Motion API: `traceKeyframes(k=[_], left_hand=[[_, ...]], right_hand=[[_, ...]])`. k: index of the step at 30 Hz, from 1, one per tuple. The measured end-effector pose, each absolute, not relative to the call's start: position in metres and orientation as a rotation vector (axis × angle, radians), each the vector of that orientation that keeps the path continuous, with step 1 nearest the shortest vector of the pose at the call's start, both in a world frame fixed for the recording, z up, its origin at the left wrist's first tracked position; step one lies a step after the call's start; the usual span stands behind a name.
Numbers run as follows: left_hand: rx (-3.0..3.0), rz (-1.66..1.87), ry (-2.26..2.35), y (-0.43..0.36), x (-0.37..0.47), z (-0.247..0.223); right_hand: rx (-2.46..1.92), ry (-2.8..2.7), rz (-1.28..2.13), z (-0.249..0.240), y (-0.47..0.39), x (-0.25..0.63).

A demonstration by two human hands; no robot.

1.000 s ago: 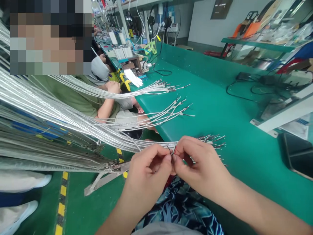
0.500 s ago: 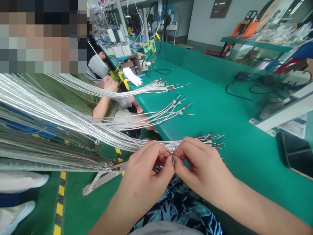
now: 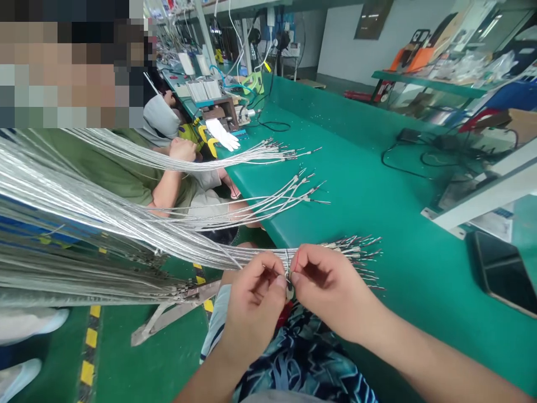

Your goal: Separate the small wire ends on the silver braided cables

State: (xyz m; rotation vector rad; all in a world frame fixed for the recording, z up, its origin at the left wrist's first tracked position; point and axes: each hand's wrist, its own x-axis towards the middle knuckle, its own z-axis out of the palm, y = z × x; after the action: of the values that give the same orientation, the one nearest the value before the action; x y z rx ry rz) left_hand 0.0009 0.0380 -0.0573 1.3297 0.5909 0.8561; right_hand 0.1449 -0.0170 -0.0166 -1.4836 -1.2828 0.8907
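My left hand [image 3: 260, 299] is closed in a pinch in front of my lap, on the end of a thin cable [image 3: 289, 288]. A black wire [image 3: 287, 256] stands up from that end between my hands. Close beside it, my right hand [image 3: 333, 288] pinches a thin red wire [image 3: 297, 258]. The fingertips hide much of the join. Just behind my hands runs a thick bundle of silvery-white cables [image 3: 210, 252], its stripped ends [image 3: 361, 249] fanned out on the green table [image 3: 419, 246]. Two more groups of cable ends, a middle one [image 3: 302, 193] and a far one [image 3: 272, 151], lie beyond.
A dark phone [image 3: 505, 274] lies at the right, near a white metal post [image 3: 474, 201]. A white glove [image 3: 222, 135] lies by a bench device [image 3: 224, 112]. At left sits a co-worker in a green shirt [image 3: 130, 168]. Below the cables is a rack foot [image 3: 157, 324].
My hands have moved slightly down and a little apart. The black and red wires now show between them. The view has shifted a little.
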Motion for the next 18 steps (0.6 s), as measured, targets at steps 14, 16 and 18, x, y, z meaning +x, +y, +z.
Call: traceKeyframes(k=[14, 16, 18], left_hand=[[2.146, 0.714, 0.762, 0.050, -0.021, -0.024], [2.138, 0.670, 0.788, 0.048, -0.022, -0.024], [2.103, 0.615, 0.801, 0.047, -0.023, -0.022]], right_hand=[[-1.688, -1.620, 0.408, -0.023, -0.027, 0.143], [-1.694, -1.635, 0.420, -0.024, -0.027, 0.142], [-1.666, -1.629, 0.432, -0.023, -0.027, 0.141]])
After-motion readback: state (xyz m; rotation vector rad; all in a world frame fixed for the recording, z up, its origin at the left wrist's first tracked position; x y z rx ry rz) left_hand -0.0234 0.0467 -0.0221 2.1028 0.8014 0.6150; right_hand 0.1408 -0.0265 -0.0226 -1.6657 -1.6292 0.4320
